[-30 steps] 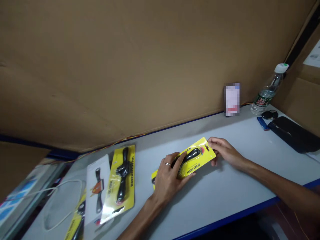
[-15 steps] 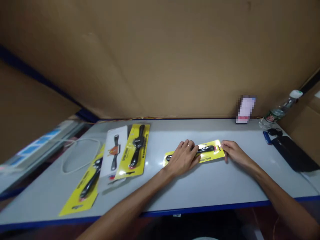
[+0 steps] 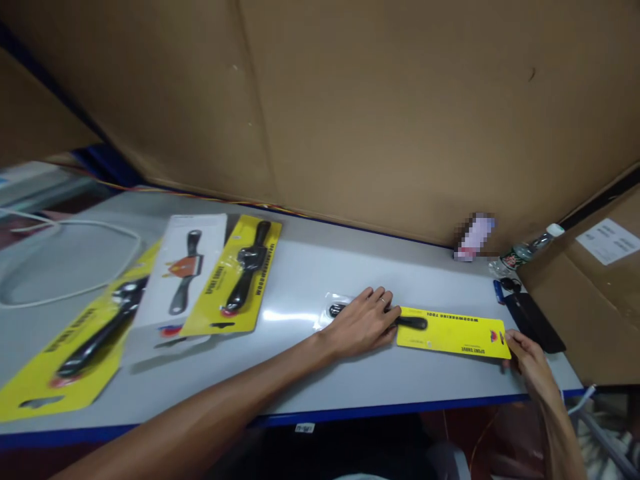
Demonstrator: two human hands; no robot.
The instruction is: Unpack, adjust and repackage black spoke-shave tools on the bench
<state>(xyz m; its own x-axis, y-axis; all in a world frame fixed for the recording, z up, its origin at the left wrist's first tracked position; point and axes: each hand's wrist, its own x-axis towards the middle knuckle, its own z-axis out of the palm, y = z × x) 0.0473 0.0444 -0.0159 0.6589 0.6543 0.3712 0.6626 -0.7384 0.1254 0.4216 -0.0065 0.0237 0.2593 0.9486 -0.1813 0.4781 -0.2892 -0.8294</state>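
My left hand (image 3: 365, 323) lies over a black spokeshave tool (image 3: 413, 323) in a clear blister (image 3: 327, 309) on the grey table (image 3: 300, 380), fingers pressed down on it. A yellow backing card (image 3: 450, 332) sticks out to the right from under the tool, flat on the table. My right hand (image 3: 530, 357) pinches the card's right end near the table's front right corner.
To the left lie a yellow tool pack (image 3: 235, 277), a white one (image 3: 185, 273), another yellow one (image 3: 75, 347) and a white cable (image 3: 65, 267). At the right are a bottle (image 3: 525, 250), a black case (image 3: 533, 320) and a cardboard box (image 3: 590, 287). A cardboard wall stands behind.
The yellow card has slid out to the right from the blister, drawn by my right hand. My left hand stays on the tool. The view has swung to the right.
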